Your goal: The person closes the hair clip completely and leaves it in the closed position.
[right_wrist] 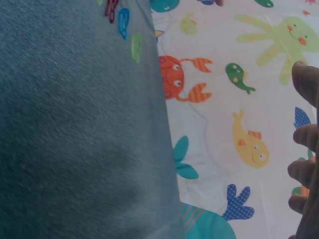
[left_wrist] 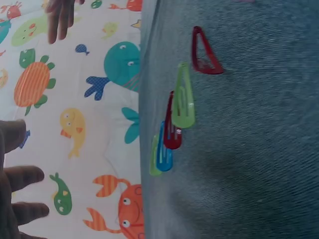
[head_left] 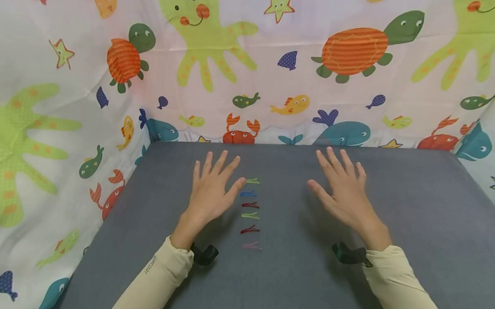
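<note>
Both hands point(head_left: 212, 186) point(head_left: 345, 195) hover with fingers spread, grasping nothing; any hair clip point(left_wrist: 183, 107) (six in a column) wants a light fingertip pinch, I'd say.

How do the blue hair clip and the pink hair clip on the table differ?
The blue clip is vividly colored, the pink clip duller. The blue clip lies second from the row's far end, the pink clip at the near end. The blue clip sits close to the left hand, the pink clip farther from it. Both lie on the gray table, and neither is held.
</note>
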Demonstrator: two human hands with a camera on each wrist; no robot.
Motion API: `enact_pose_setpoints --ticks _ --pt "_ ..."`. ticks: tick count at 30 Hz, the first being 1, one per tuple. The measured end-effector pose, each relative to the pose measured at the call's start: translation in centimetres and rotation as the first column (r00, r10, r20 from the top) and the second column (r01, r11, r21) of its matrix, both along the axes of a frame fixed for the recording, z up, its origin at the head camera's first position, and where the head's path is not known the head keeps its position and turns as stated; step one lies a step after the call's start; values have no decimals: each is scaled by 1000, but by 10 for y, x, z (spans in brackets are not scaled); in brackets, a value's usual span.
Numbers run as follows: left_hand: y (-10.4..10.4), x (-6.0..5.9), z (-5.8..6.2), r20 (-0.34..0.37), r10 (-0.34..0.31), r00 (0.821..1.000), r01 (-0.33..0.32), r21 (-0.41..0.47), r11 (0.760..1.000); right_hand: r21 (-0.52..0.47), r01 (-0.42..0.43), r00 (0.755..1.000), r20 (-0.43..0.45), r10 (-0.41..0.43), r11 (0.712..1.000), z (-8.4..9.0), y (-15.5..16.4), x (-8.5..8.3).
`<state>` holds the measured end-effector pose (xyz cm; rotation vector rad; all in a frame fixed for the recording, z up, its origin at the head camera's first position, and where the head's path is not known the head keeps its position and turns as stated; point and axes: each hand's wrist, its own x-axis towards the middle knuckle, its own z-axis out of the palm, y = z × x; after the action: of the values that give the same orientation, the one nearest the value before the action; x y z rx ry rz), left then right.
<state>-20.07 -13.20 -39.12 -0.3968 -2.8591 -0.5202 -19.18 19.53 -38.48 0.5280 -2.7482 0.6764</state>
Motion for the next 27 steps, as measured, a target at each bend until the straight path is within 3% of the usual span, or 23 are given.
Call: enact_pose_setpoints --ticks 15,23,27 --pt "-4 6 -14 -54 -59 997 59 -1 998 -35 -117 993 -38 116 992 -25 -20 4" --pt "1 9 -19 -174 -159 972 158 -22 987 -52 -188 982 -21 187 981 -35 -35 9" --pt "4 11 -23 -191 -176 966 173 -33 984 -41 -215 977 -11 215 976 -38 -40 12"
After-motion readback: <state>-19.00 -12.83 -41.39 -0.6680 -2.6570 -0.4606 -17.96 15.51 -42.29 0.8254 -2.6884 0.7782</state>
